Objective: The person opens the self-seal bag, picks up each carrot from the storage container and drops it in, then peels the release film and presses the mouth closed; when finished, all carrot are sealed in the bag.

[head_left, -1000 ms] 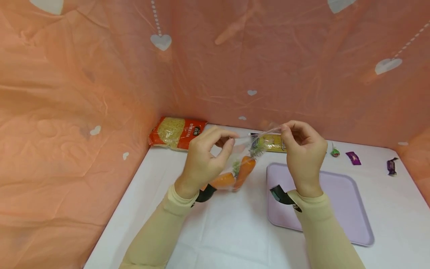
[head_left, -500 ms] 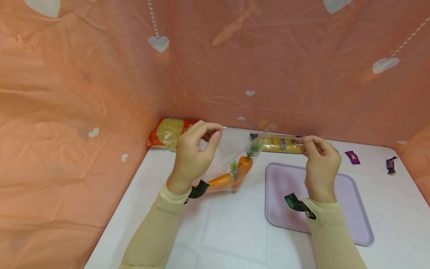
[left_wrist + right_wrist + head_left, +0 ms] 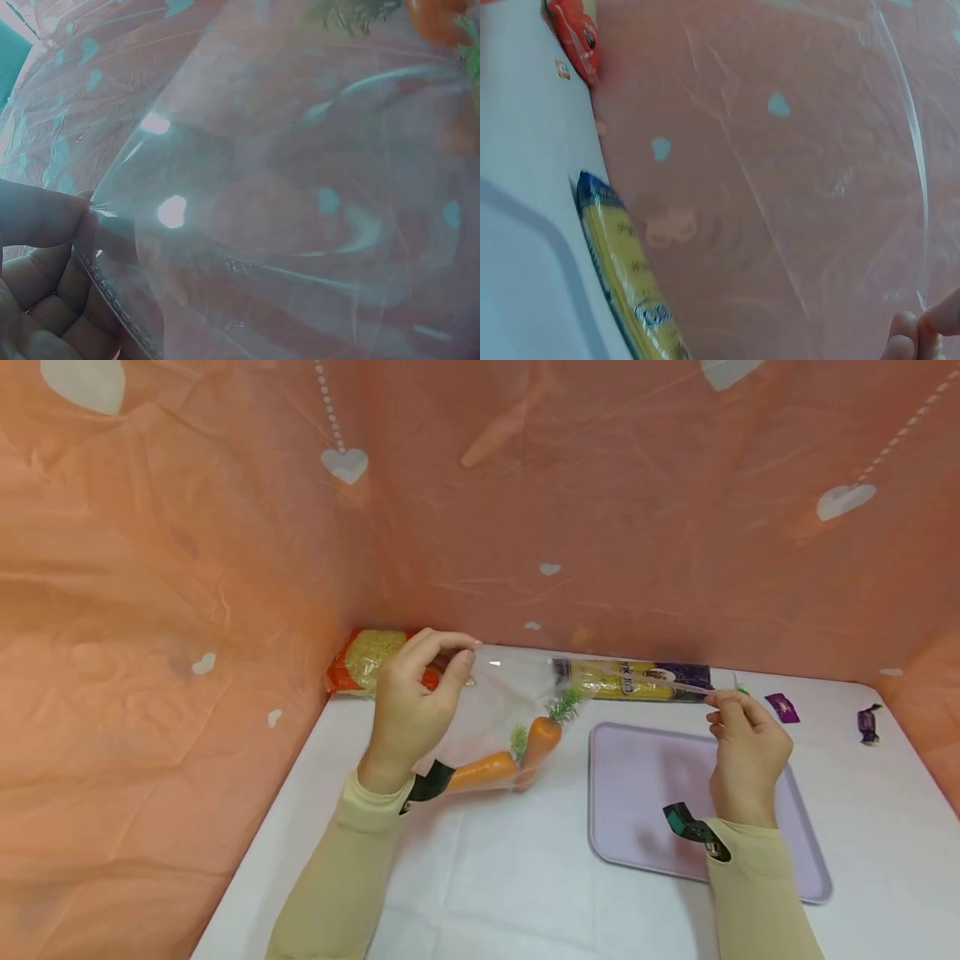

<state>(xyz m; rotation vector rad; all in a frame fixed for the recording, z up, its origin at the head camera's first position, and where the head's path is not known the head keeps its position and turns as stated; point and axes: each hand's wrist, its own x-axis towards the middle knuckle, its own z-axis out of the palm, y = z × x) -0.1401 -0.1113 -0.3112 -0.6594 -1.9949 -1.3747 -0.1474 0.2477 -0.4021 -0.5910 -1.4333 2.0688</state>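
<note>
A clear plastic bag (image 3: 517, 681) is stretched between my two hands above the white table. My left hand (image 3: 412, 702) pinches its edge between thumb and forefinger; the left wrist view shows the film (image 3: 262, 217) spreading out from the fingertips. On the other side, my right hand (image 3: 748, 756) holds a pulled-out corner of the bag, drawn into a narrow strip. Two orange carrots with green tops, one upright-leaning (image 3: 543, 737) and one lying sideways (image 3: 486, 768), show through the film. The left wrist hides part of the sideways carrot.
A lilac tray (image 3: 630, 843) lies under my right hand. Along the back are a red packet (image 3: 345, 678) with a see-through window and a long yellow packet (image 3: 615, 681). Two purple-wrapped sweets (image 3: 783, 707) sit at the right. Orange cloth (image 3: 600, 502) walls the back and left.
My right hand has moved right and slightly down, my left hand a little left. The bag's opening is pulled much wider between them, and the carrots show more plainly.
</note>
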